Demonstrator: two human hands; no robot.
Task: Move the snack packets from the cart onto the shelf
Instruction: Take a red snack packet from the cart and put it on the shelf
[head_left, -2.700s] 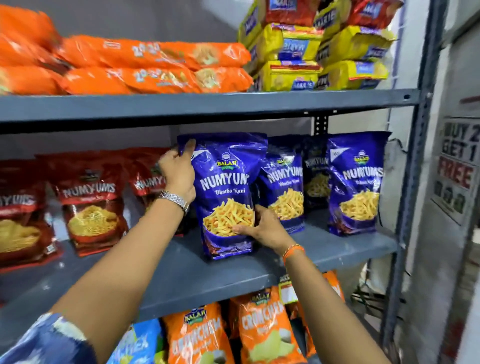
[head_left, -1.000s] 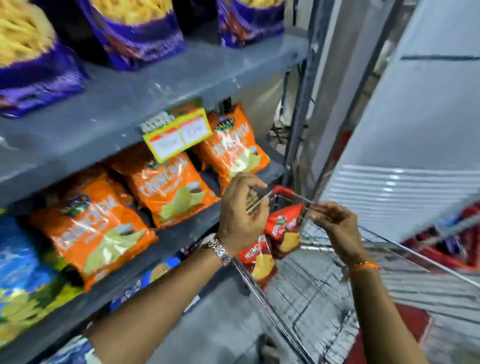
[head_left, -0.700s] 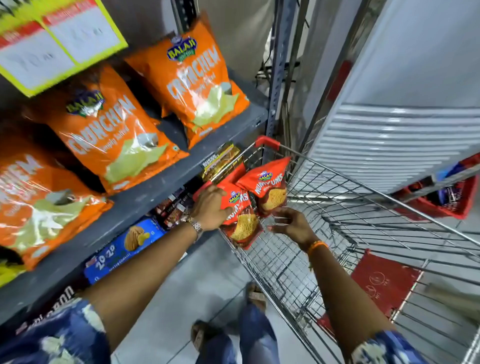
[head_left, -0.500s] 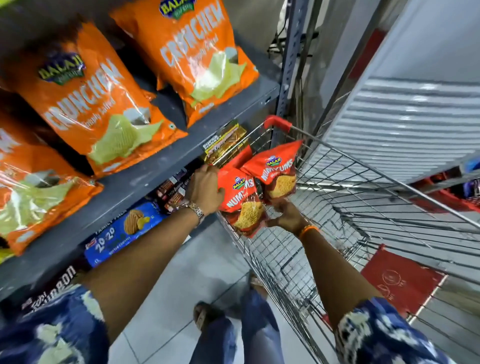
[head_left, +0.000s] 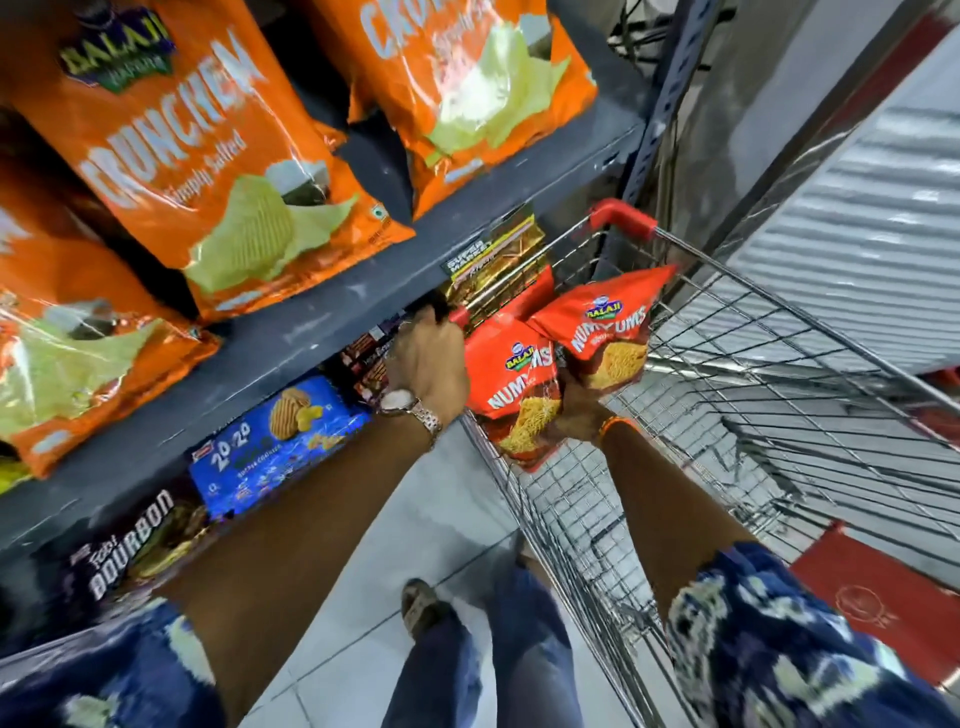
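Picking-up step; left hand (head_left: 428, 358) and right hand (head_left: 579, 410) fingers pinching red packets (head_left: 511, 379) over cart (head_left: 779, 332); next lift to shelf (head_left: 322, 322).

**What we cannot make out**

We see only the back of the left hand (head_left: 427, 358); its fingers are hidden. The right hand (head_left: 577, 410) sits mostly behind the red packets (head_left: 519, 384). The orange bags (head_left: 197, 150) run off the top edge, and the cart (head_left: 779, 374) is blurred.
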